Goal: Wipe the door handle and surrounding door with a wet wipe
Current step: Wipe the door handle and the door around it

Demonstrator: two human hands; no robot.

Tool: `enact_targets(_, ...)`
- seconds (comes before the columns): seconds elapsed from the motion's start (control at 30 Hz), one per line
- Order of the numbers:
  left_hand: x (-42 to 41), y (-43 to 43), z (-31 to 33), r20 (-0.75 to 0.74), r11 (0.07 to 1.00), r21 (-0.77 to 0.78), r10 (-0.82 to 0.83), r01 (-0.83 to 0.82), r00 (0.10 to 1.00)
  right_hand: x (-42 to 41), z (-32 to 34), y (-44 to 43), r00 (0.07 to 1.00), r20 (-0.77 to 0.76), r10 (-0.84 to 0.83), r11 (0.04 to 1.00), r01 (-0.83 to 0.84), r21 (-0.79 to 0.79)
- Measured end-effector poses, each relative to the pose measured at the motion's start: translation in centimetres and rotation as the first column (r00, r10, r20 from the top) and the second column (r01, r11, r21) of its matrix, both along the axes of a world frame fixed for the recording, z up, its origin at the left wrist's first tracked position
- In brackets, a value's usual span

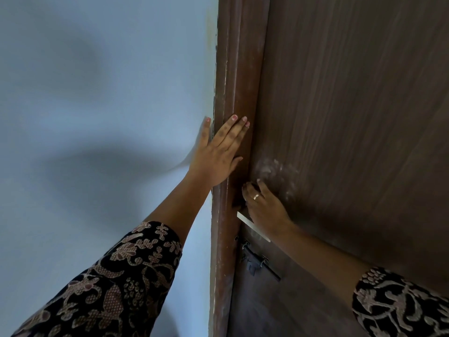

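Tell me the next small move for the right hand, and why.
Probably slide the right hand up the door over the whitish smear just above its fingertips, which looks unwiped. The left hand lies flat on the frame, bracing. Whether the right hand holds a wipe cannot be seen.

There is a single view, from a camera worn on the person's head. It stands close to the door (pixel 352 117), near enough that both forearms reach into the picture from the bottom corners. The camera faces the door at a slant, tipped so that the door's latch edge runs up the middle of the picture. The door fills the right half; left of the door comes its frame (pixel 230 93), and left of that the pale wall (pixel 97 93) fills the rest. The wide lens bends the straight edges near the borders. No second view shares the scene.
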State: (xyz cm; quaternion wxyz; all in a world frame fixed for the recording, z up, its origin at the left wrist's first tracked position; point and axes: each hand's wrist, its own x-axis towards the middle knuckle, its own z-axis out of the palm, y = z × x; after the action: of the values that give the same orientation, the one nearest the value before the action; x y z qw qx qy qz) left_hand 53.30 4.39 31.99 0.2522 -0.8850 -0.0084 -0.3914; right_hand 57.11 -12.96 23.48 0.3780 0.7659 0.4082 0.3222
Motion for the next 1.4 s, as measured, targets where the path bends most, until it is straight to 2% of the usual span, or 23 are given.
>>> enact_targets(0.07, 0.0, 0.0, 0.0, 0.005, 1.000, 0.004, 0.004, -0.004, 1.000, 0.5, -0.3, -0.5, 0.997, 0.061, -0.055, 0.996, 0.060, -0.071)
enact_targets(0.13, -0.1, 0.0, 0.0, 0.003, 1.000, 0.006, 0.003, -0.003, 1.000, 0.6, -0.6, -0.7, 0.997, 0.062, -0.039, 0.990, 0.047, -0.133)
enact_targets(0.4, 0.0, -0.2, -0.1, 0.027, 0.999, 0.025, 0.022, -0.023, 0.999, 0.0, -0.7, -1.3, 0.965, -0.220, 0.140, 0.989, -0.145, -0.007)
enact_targets(0.63, 0.1, -0.2, -0.1, 0.032, 1.000, 0.009, 0.028, -0.028, 0.999, 0.3, 0.4, 0.2, 0.968, -0.173, 0.182, 0.974, -0.201, -0.101)
enact_targets(0.93, 0.4, -0.4, -0.4, 0.058, 0.999, 0.008, 0.037, -0.038, 0.998, 0.1, 1.0, 0.3, 0.938, -0.113, 0.327, 0.935, -0.304, 0.185)
enact_targets(1.03, 0.4, -0.3, -0.5, 0.063, 1.000, 0.015, 0.026, -0.027, 0.998, -0.4, 1.0, -0.3, 0.924, -0.103, 0.369, 0.883, -0.313, 0.348)
enact_targets(1.2, 0.4, -0.2, -0.5, 0.068, 0.999, 0.024, 0.027, -0.029, 0.997, -1.9, 2.6, -1.6, 0.902, -0.175, 0.395, 0.715, -0.182, 0.675)
enact_targets(1.3, 0.4, -0.2, -0.6, 0.068, 0.999, 0.026, 0.032, -0.034, 0.997, -3.7, 1.9, -3.1, 0.872, -0.333, 0.358, 0.611, 0.051, 0.790)
enact_targets(1.4, 0.4, -0.3, -0.6, 0.077, 0.998, 0.046, 0.042, -0.046, 0.996, -5.4, -0.9, -4.9, 0.762, -0.544, 0.351, 0.529, 0.318, 0.787)
